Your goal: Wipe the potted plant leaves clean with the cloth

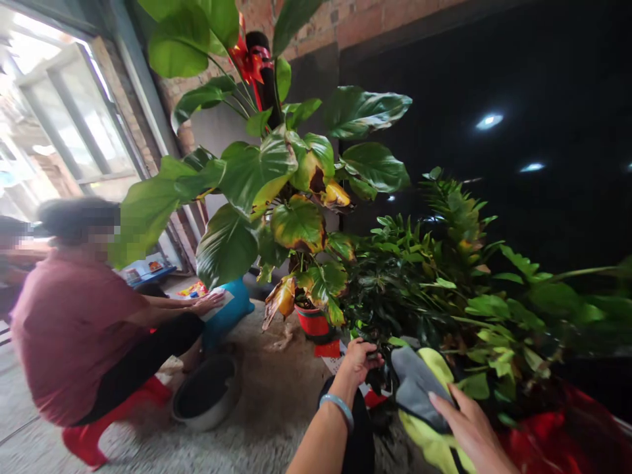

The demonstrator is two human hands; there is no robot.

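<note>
Leftmost, a co-worker in a pink shirt [81,329] sits on a red stool [89,438], with one hand [210,301] resting on a pale piece at the top of a blue object [230,316]. A round grey basin [212,413] with a dark interior stands on the floor [266,388], just beside the stool. Next, a tall broad-leaved plant [251,174] rises from a red pot [312,324]; several lower leaves are yellowed with brown edges. A red bow [249,60] is tied to its dark central pole.

The wearer's left hand [359,362], with a pale bracelet [340,407] at the wrist, is near the dark green foliage [395,296] to the right of the pot. Its fingers are curled; whether they grip a leaf or stem cannot be told. Directly to the right, a grey and yellow cloth [419,388] hangs in front of the foliage, held in the right hand [469,421]. The thumb presses on the grey face, and the fingers are closed on the fabric. Rightmost, red material [557,424] lies below the leaves.
</note>
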